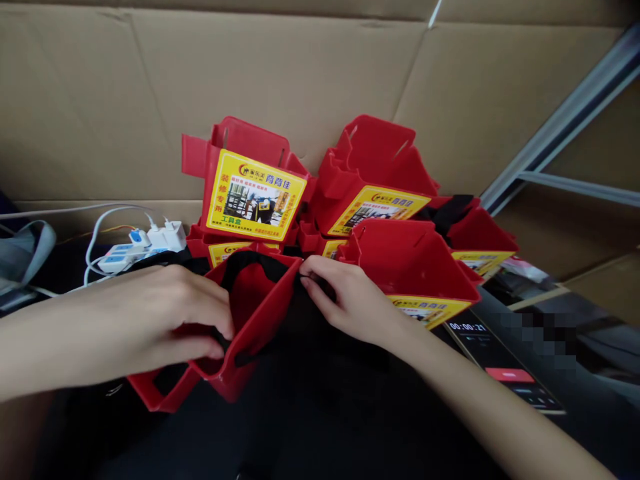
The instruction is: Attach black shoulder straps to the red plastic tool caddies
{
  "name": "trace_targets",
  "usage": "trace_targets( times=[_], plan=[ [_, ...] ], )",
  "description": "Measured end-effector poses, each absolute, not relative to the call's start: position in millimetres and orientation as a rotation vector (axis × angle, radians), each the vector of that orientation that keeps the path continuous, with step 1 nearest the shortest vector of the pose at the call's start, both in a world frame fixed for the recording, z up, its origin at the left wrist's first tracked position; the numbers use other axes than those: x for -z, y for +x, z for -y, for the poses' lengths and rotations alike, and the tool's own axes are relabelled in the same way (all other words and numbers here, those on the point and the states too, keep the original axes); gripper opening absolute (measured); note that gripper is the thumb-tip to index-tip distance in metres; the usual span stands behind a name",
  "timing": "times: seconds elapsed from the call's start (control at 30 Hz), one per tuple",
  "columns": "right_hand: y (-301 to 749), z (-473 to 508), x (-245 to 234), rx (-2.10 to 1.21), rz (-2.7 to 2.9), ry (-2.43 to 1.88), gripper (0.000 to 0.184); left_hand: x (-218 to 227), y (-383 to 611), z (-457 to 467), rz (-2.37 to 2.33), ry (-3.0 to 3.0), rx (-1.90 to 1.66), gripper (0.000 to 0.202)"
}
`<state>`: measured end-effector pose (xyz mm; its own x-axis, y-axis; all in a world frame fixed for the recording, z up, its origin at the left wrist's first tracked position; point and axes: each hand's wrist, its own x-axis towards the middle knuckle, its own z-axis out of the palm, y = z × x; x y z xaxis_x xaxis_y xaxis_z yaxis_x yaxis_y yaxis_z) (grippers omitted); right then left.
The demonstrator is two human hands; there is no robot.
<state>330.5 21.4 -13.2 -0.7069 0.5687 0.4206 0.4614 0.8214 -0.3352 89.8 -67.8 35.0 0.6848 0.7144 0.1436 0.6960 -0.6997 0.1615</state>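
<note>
A red plastic tool box (270, 313) lies tilted in front of me, with a black strap (257, 263) running through and over its rim. My left hand (175, 320) reaches into the box opening, fingers and thumb closed around a dark piece that looks like the strap; the fingertips are partly hidden. At the box's upper right corner, my right hand (347, 297) pinches the black strap between thumb and forefinger. A red looped part (167, 393) of the box sticks out below my left wrist.
Several red tool boxes with yellow labels (257, 197) stand stacked behind. A power strip (145, 247) with white cables is at the left. To the right a phone (505, 367) showing a timer lies on the black table (320, 420). Cardboard (280, 73) closes off the back.
</note>
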Motion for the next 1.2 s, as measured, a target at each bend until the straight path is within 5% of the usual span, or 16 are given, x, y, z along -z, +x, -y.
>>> trace_targets(
  times=[0.07, 0.33, 0.5, 0.77, 1.07, 1.2],
  plan=[
    [330.7, -21.4, 14.0, -0.266, 2.479, -0.753, 0.012, -43.9, 77.0, 52.8, -1.048, 2.756, -0.037, 0.021],
    [332.0, -22.0, 15.6, -0.265, 2.497, -0.772, 0.014, -45.6, 44.6, 25.7, -1.925, 2.911, -0.251, 0.026],
    [332.9, -22.3, 15.9, -0.311, 2.505, -0.764, 0.015, -38.0, 55.9, 57.2, -1.556, 3.018, -0.347, 0.037],
    [332.8, -21.5, 15.3, -0.289, 2.511, -0.782, 0.014, -30.9, 67.4, 41.9, -1.203, 2.874, -0.060, 0.016],
    [332.2, -20.0, 15.4, -0.294, 2.507, -0.769, 0.012, -31.2, 49.5, 18.6, -1.915, 2.869, 0.326, 0.023],
    [332.5, -18.6, 15.6, -0.235, 2.510, -0.750, 0.010, -38.4, 58.6, 36.0, -1.863, 2.887, -0.145, 0.028]
  ],
)
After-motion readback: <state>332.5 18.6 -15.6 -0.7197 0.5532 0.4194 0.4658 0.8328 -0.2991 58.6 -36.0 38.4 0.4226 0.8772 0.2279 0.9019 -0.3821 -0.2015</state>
